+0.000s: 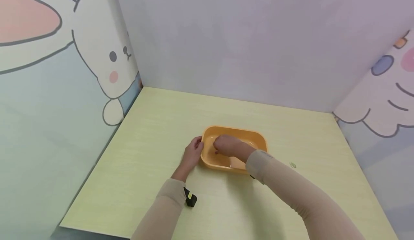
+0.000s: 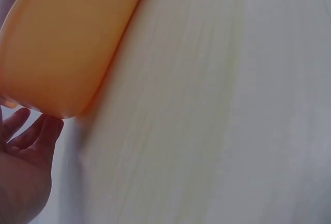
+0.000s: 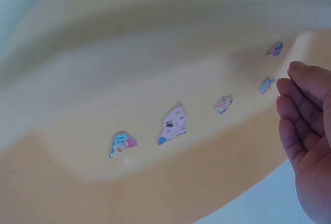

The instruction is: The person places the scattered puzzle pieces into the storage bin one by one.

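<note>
An orange plastic basin [image 1: 233,129] with rounded corners sits on the pale wooden table. My left hand [image 1: 193,149] is at its left end, and in the left wrist view its fingertips touch the basin's outer wall [image 2: 67,43]. Over the inside of the basin is my right hand [image 1: 228,144], palm side turned in, with loosely bent fingers and nothing visible between them. Several small printed scraps in pink, blue and white lie on the basin floor; the largest scrap [image 3: 173,124] has a pointed top. One blue-and-pink scrap [image 3: 266,85] lies right by the right fingertips.
To the right of the basin, a small green leaf-shaped mark or piece [image 1: 292,165] shows on the table [image 1: 155,125]. Walls with cartoon pictures [image 1: 113,56] enclose the table's left, back and right sides. A black camera block [image 1: 191,199] is strapped at the left wrist.
</note>
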